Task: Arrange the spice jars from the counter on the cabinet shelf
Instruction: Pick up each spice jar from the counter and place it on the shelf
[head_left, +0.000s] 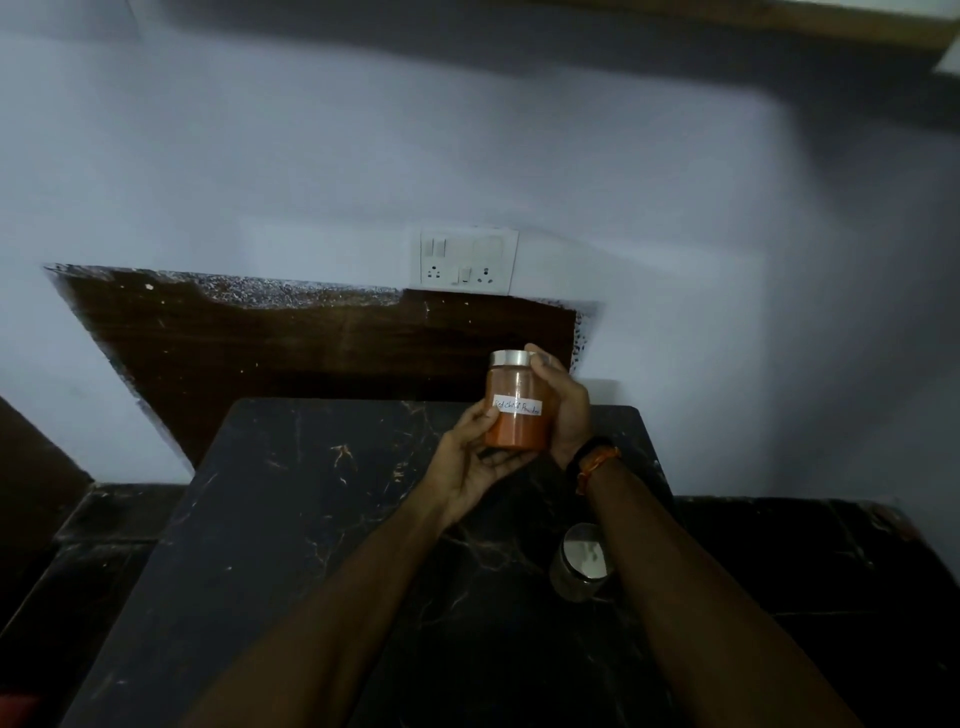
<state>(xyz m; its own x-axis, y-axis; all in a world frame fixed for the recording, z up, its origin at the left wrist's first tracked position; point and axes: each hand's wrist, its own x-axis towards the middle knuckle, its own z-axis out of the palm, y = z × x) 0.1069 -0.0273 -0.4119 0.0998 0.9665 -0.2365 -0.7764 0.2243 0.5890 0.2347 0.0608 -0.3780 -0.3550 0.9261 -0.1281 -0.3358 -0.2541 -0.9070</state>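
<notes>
A clear spice jar (517, 402) of orange-red powder, with a silver lid and a white handwritten label, is held upright above the black marble counter (311, 519). My left hand (470, 465) cups it from below and the left side. My right hand (566, 410) wraps its right side, fingertips at the lid. A second jar (582, 564) with a silver lid stands on the counter beside my right forearm, partly hidden by it. The underside of a wooden cabinet (779, 21) shows at the top right edge.
A white switch and socket plate (467, 260) is on the wall behind the counter. A dark brown wooden panel (291, 338) leans against the wall. Lower dark marble surfaces flank the counter on both sides.
</notes>
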